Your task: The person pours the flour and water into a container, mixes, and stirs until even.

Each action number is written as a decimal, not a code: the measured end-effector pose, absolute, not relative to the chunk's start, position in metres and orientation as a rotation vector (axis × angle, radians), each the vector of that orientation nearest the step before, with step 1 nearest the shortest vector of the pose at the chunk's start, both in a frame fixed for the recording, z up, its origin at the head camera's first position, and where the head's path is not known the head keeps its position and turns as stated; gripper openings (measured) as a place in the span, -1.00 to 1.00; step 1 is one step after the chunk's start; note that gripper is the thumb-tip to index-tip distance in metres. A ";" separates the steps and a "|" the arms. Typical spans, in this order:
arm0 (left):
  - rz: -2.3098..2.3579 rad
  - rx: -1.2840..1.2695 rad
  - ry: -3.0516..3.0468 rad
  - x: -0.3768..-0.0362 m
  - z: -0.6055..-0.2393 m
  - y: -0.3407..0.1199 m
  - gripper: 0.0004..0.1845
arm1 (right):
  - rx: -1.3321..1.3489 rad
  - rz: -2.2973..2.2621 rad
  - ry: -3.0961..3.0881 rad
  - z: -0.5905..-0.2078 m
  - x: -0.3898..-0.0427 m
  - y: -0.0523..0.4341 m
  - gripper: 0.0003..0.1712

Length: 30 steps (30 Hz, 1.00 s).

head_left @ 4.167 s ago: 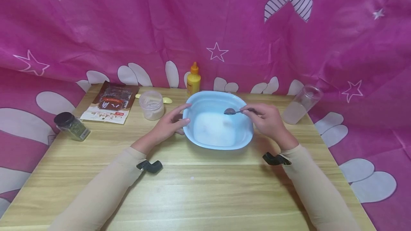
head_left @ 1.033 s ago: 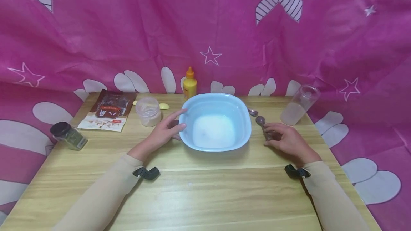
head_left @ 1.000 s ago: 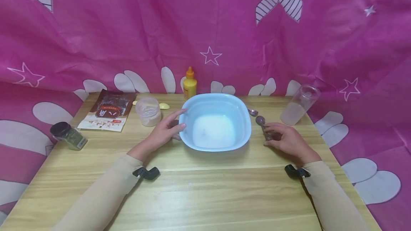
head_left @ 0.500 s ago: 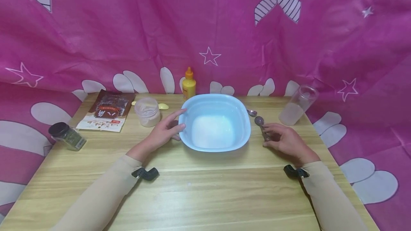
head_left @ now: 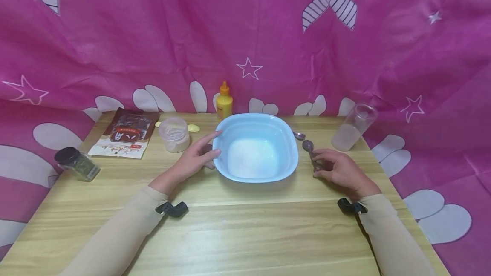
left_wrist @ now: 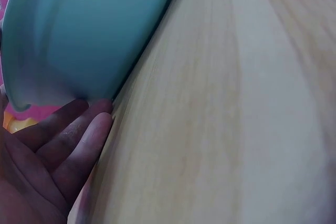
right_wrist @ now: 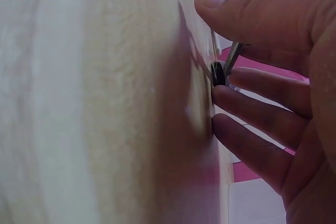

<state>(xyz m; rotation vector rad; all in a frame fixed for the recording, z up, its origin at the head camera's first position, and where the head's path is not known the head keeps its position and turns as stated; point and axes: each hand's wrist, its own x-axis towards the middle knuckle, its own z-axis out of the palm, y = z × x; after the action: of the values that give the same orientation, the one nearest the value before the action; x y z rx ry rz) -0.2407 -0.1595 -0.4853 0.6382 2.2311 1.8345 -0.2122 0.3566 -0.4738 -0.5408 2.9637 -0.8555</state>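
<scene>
The wooden table fills the lower frame, and at its centre sits the pale blue basin with white powder lying in its bottom. My left hand rests against the basin's left wall, fingers straight and relaxed, gripping nothing; the left wrist view shows the fingertips right under the rim. A few seconds ago I held the measuring spoon over the basin; now it lies on the table just right of the basin, with my right hand lowered over its handle. The fingers curl about the handle, though whether they clasp it or have let go I cannot tell. I judge the scooping finished for now. A second spoon lies just behind, near the basin's upper right corner.
</scene>
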 end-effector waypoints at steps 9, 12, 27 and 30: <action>1.839 0.647 2.230 -0.241 -0.485 -0.159 -0.28 | -0.523 -0.844 2.941 -0.472 -0.213 0.358 -0.52; 1.842 0.649 2.228 -0.241 -0.485 -0.160 -0.28 | -0.513 -0.838 2.933 -0.472 -0.214 0.358 -0.56; 1.846 0.657 2.233 -0.243 -0.491 -0.156 -0.29 | -0.378 -0.890 2.881 -0.469 -0.217 0.362 -0.50; 1.825 0.676 2.249 -0.242 -0.489 -0.154 -0.28 | -0.334 -0.864 2.873 -0.461 -0.217 0.361 -0.40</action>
<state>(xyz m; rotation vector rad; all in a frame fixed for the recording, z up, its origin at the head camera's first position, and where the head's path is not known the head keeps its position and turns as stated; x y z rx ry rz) -0.2420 -0.1544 -0.4887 0.6756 2.2495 1.8253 -0.2174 0.3610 -0.4614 -0.3339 2.8727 -0.8641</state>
